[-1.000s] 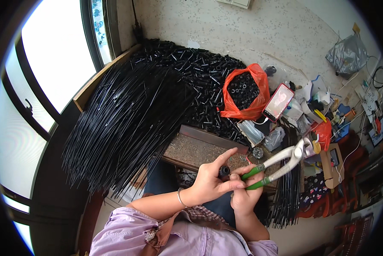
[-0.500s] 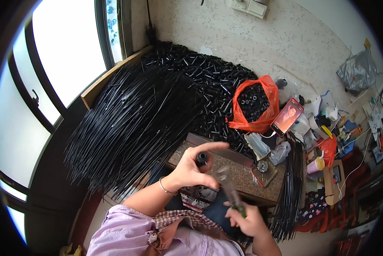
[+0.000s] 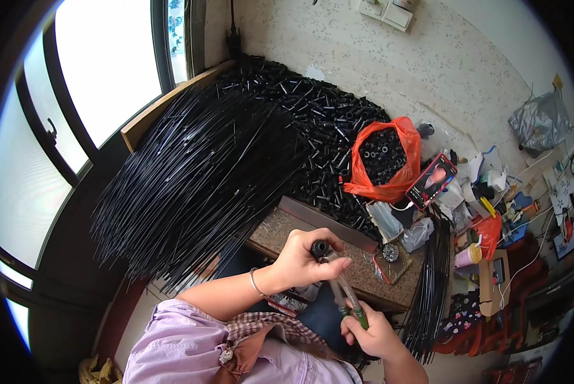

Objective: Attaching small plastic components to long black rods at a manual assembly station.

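In my left hand [image 3: 299,259] is a short black tube [image 3: 319,247], its round open end facing up, with fingers and thumb curled about it. My right hand [image 3: 375,333] grips a long tool with two greyish arms and green handles [image 3: 345,294], which looks like pliers. The tool's far end reaches up to the tube at my left thumb; whether its tips are inside the tube cannot be made out. Both hands are above the near edge of a speckled stone slab [image 3: 367,275].
Long thin black rods [image 3: 197,166] fan out at the left, beside a heap of black tubes [image 3: 280,96]. An orange-red bag [image 3: 412,147] holds small black parts. A lit phone [image 3: 431,182] leans beside it. More rods [image 3: 421,294] hang off the slab's right end. Clutter fills the far right.
My left hand has moved right and slightly down with the tube, and its fingers have closed more. The tool, blurred and apart before, now meets the tube, its two arms visible.
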A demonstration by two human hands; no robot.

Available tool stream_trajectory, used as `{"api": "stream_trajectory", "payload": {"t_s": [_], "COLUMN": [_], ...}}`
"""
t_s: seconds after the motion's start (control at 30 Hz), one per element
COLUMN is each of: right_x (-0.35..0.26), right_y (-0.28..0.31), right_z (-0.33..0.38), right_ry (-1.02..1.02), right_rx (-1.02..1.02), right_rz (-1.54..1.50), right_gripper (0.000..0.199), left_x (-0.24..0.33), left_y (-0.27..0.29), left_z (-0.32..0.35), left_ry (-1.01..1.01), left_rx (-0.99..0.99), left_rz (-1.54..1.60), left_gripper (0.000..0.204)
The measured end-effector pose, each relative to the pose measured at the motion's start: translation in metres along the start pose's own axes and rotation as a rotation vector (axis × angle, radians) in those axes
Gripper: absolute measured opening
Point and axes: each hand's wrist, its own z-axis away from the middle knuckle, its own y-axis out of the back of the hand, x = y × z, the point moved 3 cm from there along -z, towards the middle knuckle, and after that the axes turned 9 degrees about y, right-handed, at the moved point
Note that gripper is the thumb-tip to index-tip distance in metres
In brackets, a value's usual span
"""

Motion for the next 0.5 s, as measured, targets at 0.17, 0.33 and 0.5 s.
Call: {"api": "stream_trajectory", "payload": {"t_s": [0.17,0.33,0.5], "right_x": [0.005,0.001,-0.005], "right_y": [-0.005,-0.013,-0.018], "right_z": [-0.002,-0.01,-0.014], "right_ry": [0.25,0.349,0.44], "right_rx": [0.256,0.278,0.344], "right_rz": [0.51,0.194,0.537], "right_gripper": [0.033,0.033,0.034], "left_x": [0.0,0.016,0.015], "left_y": [0.001,0.002,0.004], "left_z": [-0.002,0.0,0.003], "left_ry": [-0.045,-0.052,-0.077], "left_rx": [-0.007,0.095,0.101], "left_rz": [-0.025,0.114,0.121], "left_gripper": [0.019,0.026,0.024]}}
